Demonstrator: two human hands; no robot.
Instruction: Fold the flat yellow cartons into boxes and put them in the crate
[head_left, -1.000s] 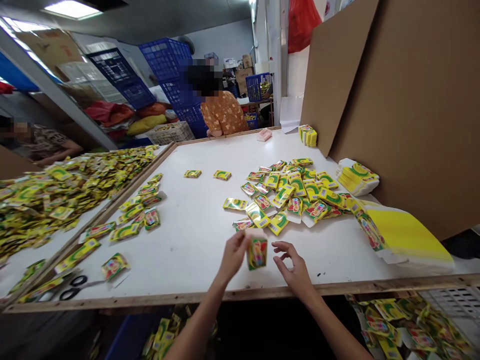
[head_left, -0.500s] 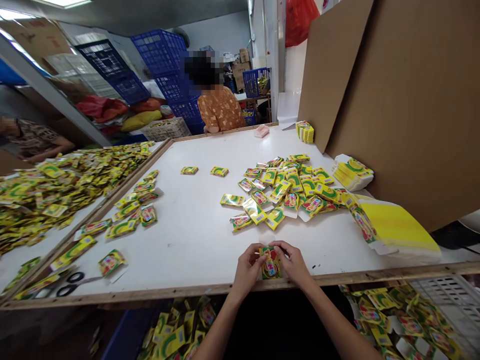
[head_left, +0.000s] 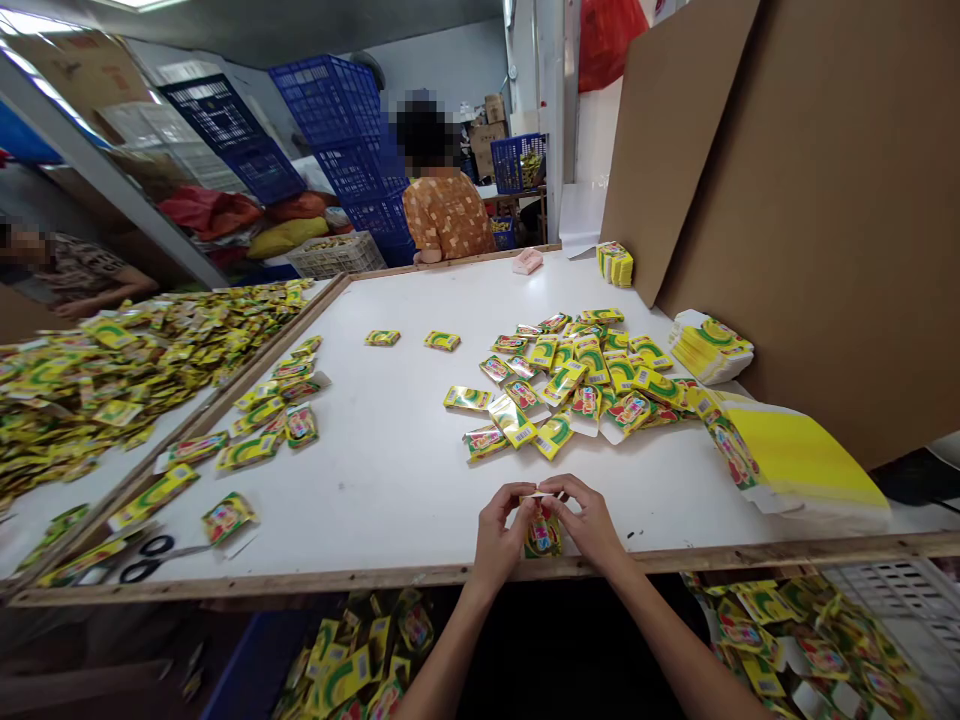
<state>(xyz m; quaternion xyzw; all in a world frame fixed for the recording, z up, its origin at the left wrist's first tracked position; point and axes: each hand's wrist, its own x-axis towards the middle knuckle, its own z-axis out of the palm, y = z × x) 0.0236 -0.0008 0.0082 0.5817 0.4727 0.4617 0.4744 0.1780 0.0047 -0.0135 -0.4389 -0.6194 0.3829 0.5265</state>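
Together, the left hand and right hand pinch a small, glossy cardboard carton, fingertips clamped at its pale top edge, beside the smooth white tabletop's wooden rim; beyond lies a loose heap of yellow-green, flat-sided cartons.

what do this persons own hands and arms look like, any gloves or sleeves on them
The left hand and right hand are ungloved, with no ring visible. The left forearm and right forearm show no sleeve, watch or bracelet. The upper arms are out of view, so any sleeves there can't be told.
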